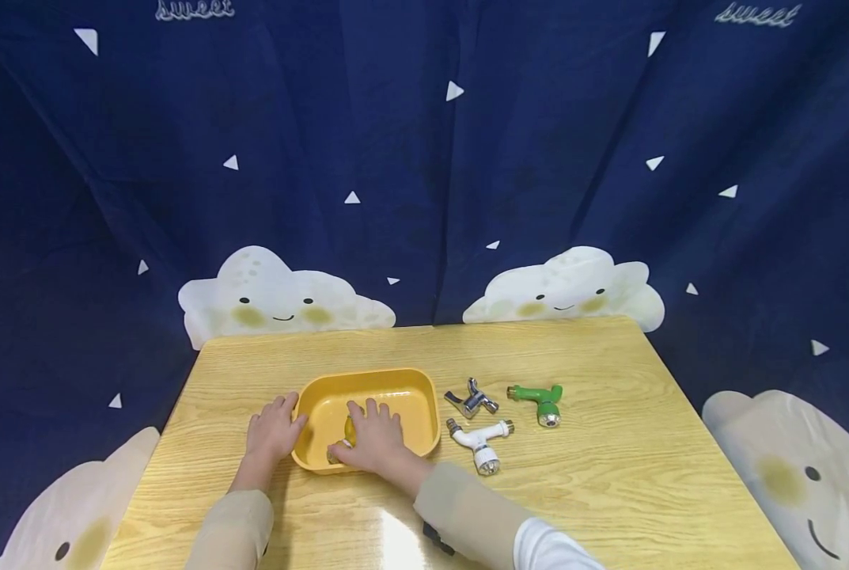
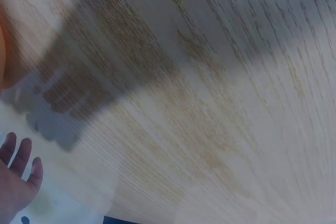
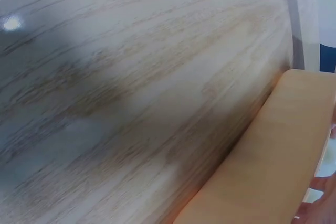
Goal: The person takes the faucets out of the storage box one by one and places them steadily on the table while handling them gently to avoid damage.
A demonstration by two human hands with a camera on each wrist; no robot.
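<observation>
My right hand [image 1: 377, 439] is inside a yellow plastic tray [image 1: 420, 396], its fingers and thumb around a yellow tap [image 1: 350, 431] with a clear knob end. Most of that tap is hidden under the hand. At the tray's left side my left hand [image 1: 273, 431] rests by the rim, fingers extended and thumb towards the edge; it holds nothing. The left wrist view catches part of the left hand [image 2: 18, 179] at its lower left. In the right wrist view the tray's outer wall [image 3: 262, 156] shows, with fingertips [image 3: 320, 200] at the right border.
Right of the tray lie three taps: a chrome one [image 1: 472, 400], a white one [image 1: 481, 443] and a green one [image 1: 540, 398]. All sit on a wood-grain table [image 1: 609, 475]. Behind hangs a dark blue curtain [image 1: 396, 158] with clouds and triangles.
</observation>
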